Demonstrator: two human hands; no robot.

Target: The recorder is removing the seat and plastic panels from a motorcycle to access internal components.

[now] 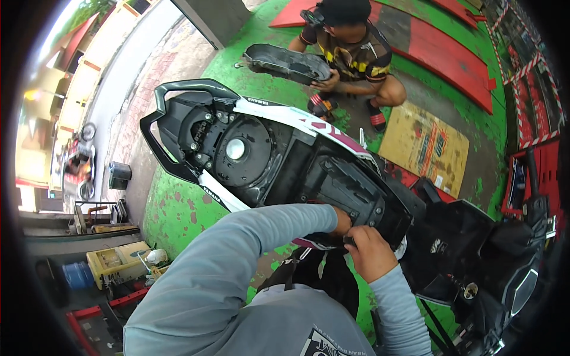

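A scooter (pixel 276 110) with white and maroon side panels stands in front of me, its seat off and the black storage compartment (pixel 350 184) bare. My left hand (pixel 342 221) reaches over the compartment's near edge; its fingers are mostly hidden. Close beside it, my right hand (pixel 373 254) is closed at the same edge, thumb and fingers pinched around a small dark thing I cannot make out. To the left, the round black fuel-tank cover with its silver cap (pixel 236 149) is exposed between the white panels.
Across the scooter a person (pixel 356 53) squats, holding a long dark grey cover (pixel 285 63). Flattened cardboard (pixel 424 148) lies on the green floor (pixel 172 204). A red ramp (pixel 445 62) is behind them. The handlebar and black front section (pixel 475 249) stand at my right.
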